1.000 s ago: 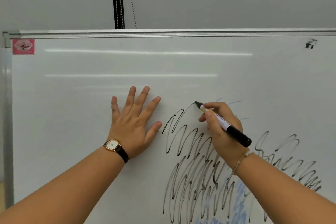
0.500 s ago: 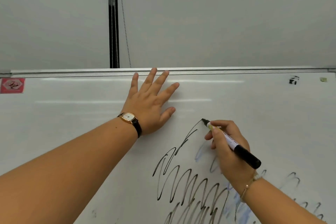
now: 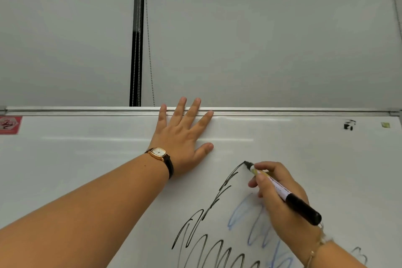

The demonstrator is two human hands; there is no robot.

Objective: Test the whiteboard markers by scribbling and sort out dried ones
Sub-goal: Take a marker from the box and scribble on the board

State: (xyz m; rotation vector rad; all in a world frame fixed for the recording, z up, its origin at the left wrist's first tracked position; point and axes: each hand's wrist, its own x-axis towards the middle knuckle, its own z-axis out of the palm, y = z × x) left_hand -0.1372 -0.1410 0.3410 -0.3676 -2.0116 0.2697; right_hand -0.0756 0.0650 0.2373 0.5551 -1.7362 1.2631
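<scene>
whiteboard (image 3: 87, 169) seen from the wearer's head, filling the lower half of the view, with a plain grey surface (image 3: 261, 28) above it. one marker (image 3: 302, 209), white barrel and black rear end, sits in the right hand (image 3: 276, 209). its fingers (image 3: 269, 165) grasp the barrel close to the nib, and the nib touches the board at the top end of a long black stroke. the left hand (image 3: 180, 137) lies flat on the board, fingers spread and released, holding nothing, fingertips reaching onto the one silver top rail (image 3: 282, 112). one gold watch (image 3: 159, 153) on the left wrist, one thin bracelet (image 3: 313, 252) on the right. two scribbles: black loops (image 3: 217, 252) at the bottom edge, pale blue loops (image 3: 243, 213) partly behind the right hand. one red sticker (image 3: 9, 125) at top left; one small black mark (image 3: 349, 125) and one yellow-green tag (image 3: 385, 124) near the top right corner. bare white board lies left of the left arm and right of the marker, up to the rail. one black vertical strip (image 3: 136, 50) with bead cords rises above the rail.
</scene>
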